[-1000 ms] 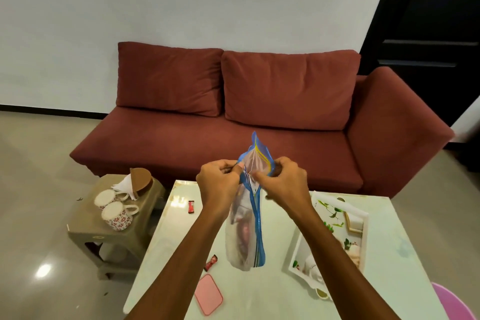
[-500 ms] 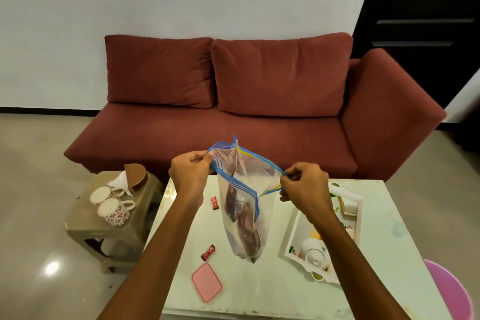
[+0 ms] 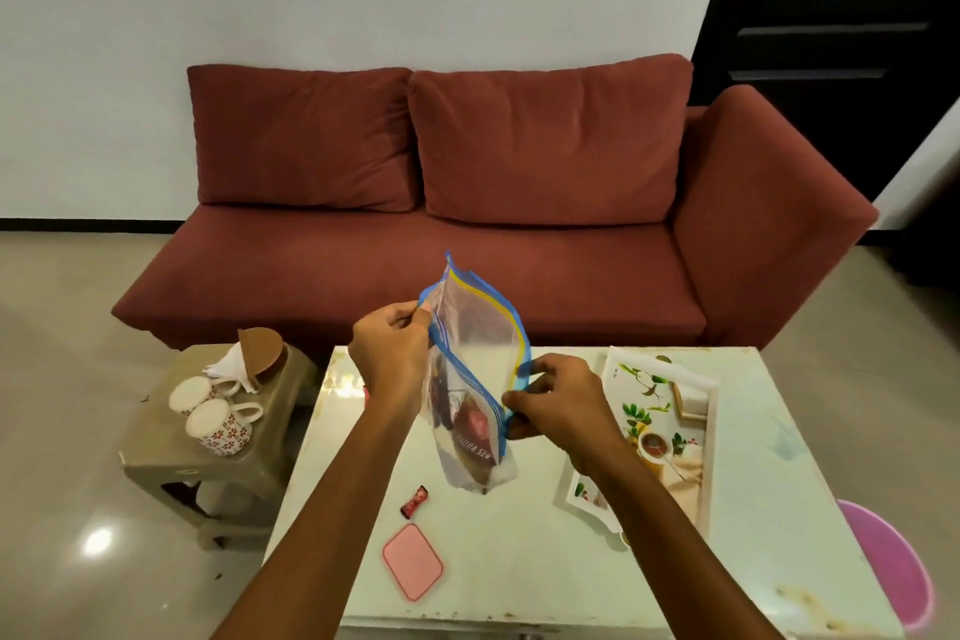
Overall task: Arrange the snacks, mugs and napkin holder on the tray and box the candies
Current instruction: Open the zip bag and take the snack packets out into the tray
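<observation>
Head view: the left hand point(image 3: 390, 353) and right hand point(image 3: 558, 403) are each pinching an edge of the zip-lock bag point(image 3: 470, 379), holding its mouth apart above the table point(image 3: 519, 561). A wrapped candy point(image 3: 414, 502) is lying on the table below the bag

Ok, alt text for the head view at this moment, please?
Both hands, left and right, hold a clear zip bag of snacks open above a pale table. A tray, pink lid and candy lie there; two mugs sit on a stool.
</observation>
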